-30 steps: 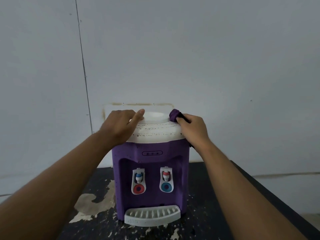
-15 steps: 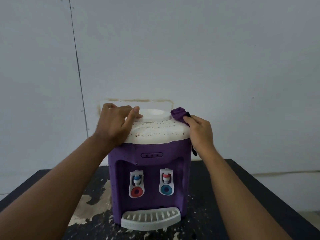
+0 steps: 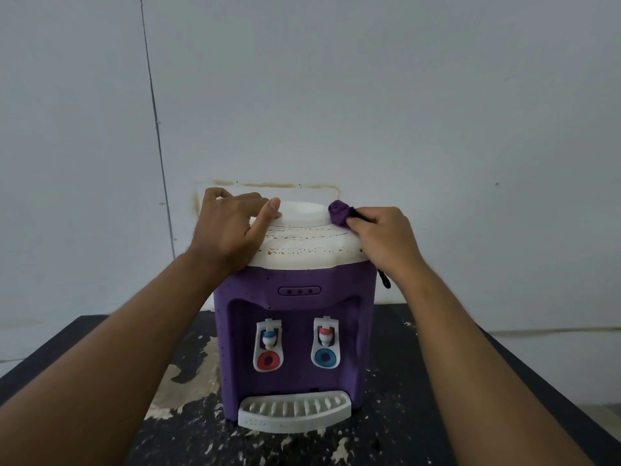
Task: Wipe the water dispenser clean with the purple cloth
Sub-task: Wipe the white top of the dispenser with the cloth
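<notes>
A purple water dispenser point(image 3: 295, 331) with a stained white top point(image 3: 302, 245), two taps and a white drip tray point(image 3: 294, 412) stands on a black table. My left hand point(image 3: 232, 230) rests flat on the top's left side, thumb stretched toward the round central rim. My right hand point(image 3: 383, 237) is at the top's right edge, fingers closed on a bunched purple cloth point(image 3: 337, 211) pressed against the rim. A dark cord point(image 3: 384, 279) hangs below my right wrist, behind the dispenser's right side.
The black table point(image 3: 437, 398) has worn, peeling pale patches point(image 3: 188, 371) on its left and front. A grey wall point(image 3: 336, 95) stands close behind the dispenser, with a brown stain outline point(image 3: 275, 185) just above its top.
The cloth in my right hand has shifted slightly along the right side of the white top. My left hand stays on the top's left. The view has tilted a little.
</notes>
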A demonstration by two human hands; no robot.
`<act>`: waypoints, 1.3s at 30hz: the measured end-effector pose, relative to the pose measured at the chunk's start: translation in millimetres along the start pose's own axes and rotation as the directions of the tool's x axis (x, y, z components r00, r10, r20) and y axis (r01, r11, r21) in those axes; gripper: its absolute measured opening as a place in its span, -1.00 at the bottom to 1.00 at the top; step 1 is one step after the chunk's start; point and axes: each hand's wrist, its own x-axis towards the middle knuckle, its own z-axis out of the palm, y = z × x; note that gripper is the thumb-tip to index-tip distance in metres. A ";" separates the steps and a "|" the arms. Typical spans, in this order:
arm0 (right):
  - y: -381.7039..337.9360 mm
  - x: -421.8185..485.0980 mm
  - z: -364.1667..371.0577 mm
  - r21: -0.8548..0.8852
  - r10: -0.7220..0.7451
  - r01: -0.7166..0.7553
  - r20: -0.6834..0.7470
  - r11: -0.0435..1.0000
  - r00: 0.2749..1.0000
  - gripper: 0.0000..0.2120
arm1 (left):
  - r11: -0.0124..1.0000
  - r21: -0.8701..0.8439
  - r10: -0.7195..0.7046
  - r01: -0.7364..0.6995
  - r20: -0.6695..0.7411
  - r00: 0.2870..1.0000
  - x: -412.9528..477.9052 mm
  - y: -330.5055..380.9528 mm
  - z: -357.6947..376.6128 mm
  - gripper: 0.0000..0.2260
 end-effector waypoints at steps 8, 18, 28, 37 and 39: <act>9.1 -5.0 -6.5 0.136 0.004 0.002 -0.047 0.991 0.999 -0.79 | 1.000 -0.004 -0.004 0.004 0.002 1.000 -0.6 -1.5 0.6 -0.48; 32.1 -17.0 -6.3 0.137 -0.048 0.062 -0.103 0.989 0.994 -0.79 | 1.000 0.025 0.011 -0.010 -0.008 1.000 -1.4 -1.3 1.3 -0.47; 22.2 -8.0 -0.7 0.067 -0.069 0.075 -0.084 0.995 0.994 -0.77 | 0.999 0.044 0.004 -0.004 -0.014 1.000 -1.4 -1.6 2.1 -0.47; 41.6 -19.1 -3.7 0.203 -0.050 0.079 -0.146 0.976 0.988 -0.72 | 1.000 0.022 0.002 -0.002 -0.028 1.000 -3.1 -1.6 3.2 -0.44; 31.7 -13.7 0.6 0.095 -0.084 0.097 -0.133 0.991 0.988 -0.77 | 1.000 0.015 -0.003 0.004 -0.030 1.000 -2.3 -0.9 2.7 -0.44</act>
